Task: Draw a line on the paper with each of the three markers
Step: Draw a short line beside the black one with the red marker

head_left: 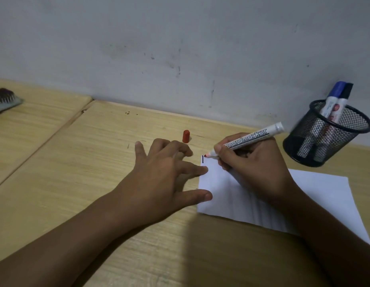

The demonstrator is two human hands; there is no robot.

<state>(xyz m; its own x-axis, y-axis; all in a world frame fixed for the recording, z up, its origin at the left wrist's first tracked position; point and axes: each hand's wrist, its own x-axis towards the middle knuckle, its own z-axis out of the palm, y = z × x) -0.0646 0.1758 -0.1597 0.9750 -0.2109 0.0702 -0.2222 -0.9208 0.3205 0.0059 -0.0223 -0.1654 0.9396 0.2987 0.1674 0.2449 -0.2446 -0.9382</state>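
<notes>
My right hand (250, 164) grips an uncapped red board marker (250, 137), its red tip resting at the top left corner of the white paper (316, 195). A short dark line (203, 159) is drawn on the paper just left of the tip. My left hand (165, 172) lies flat with fingers spread, its thumb and forefinger pressing on the paper's left edge. The red cap (186, 136) stands upright on the table beyond my left hand. A blue-capped marker (333, 98) and a black-capped marker (344, 100) stand in the black mesh cup (327, 135).
The wooden table (76, 154) meets a grey wall close behind the paper. The mesh cup stands at the back right, near the paper's far corner. A brush-like object (5, 99) lies at the far left edge. A seam runs across the table on the left.
</notes>
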